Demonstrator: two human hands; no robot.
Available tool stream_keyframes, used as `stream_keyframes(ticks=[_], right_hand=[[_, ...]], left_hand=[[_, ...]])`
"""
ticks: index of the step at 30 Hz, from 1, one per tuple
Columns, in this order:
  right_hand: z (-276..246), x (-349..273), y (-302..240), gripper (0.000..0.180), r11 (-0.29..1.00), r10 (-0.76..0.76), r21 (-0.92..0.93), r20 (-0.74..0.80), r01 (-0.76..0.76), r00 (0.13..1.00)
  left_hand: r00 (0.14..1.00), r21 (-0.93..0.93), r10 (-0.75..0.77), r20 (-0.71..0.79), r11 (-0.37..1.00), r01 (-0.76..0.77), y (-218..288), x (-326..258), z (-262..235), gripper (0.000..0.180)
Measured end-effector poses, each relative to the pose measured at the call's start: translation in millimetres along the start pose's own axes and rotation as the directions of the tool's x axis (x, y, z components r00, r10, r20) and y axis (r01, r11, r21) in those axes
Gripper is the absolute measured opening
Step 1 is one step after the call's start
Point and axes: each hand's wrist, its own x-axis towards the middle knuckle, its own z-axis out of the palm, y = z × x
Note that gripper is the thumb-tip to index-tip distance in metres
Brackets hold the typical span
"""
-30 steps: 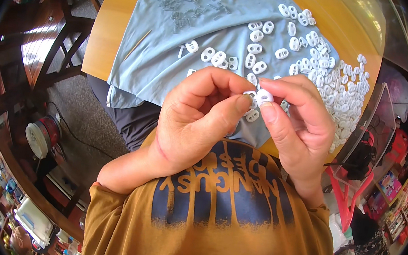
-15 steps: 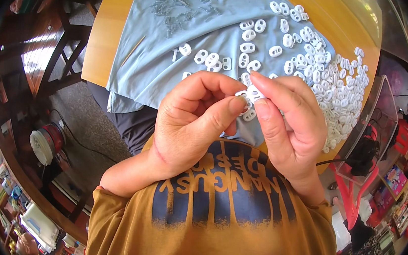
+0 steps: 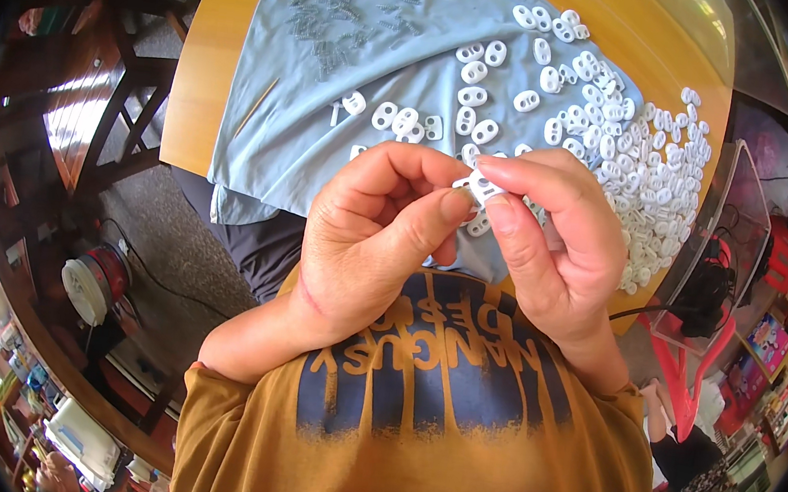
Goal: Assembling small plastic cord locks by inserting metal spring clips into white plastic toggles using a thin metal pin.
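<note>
Just above my lap, a small white two-hole plastic cord lock (image 3: 485, 187) is pinched between both hands. My left hand (image 3: 373, 220) grips its left end with thumb and forefinger, the other fingers curled behind. My right hand (image 3: 563, 240) presses the right end between thumb and index fingertip. Part of the piece is hidden by the fingertips. Beyond the hands lies a light blue cloth (image 3: 333, 96), with several loose white cord locks (image 3: 472, 97) on it. Small dark springs (image 3: 332, 9) are spread over its far left part.
A yellow wooden table (image 3: 197, 91) lies under the cloth. Many more white pieces (image 3: 651, 177) are heaped at its right side. A thin brown stick (image 3: 256, 109) rests on the cloth's left. A clear plastic box (image 3: 716, 241) stands right of the table; a cable reel (image 3: 92, 282) is at left.
My right index fingertip and thumb have come closer together on the cord lock, which has tilted slightly. The left hand keeps nearly the same pose. The whole view has shifted a little.
</note>
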Motion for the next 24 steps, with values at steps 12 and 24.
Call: stream_keyframes(ticks=[12, 24], right_hand=[[-7, -3, -7, 0.034, 0.998, 0.054, 0.029, 0.135, -0.058, 0.989], [-12, -5, 0, 0.037, 0.990, -0.073, 0.128, 0.130, 0.056, 0.989]], left_hand=[[0.992, -0.047, 0.058, 0.114, 0.998, -0.053, -3, -3, -3, 0.035], [0.930, 0.351, 0.280, 0.238, 0.868, -0.351, 1, 2, -4, 0.030]])
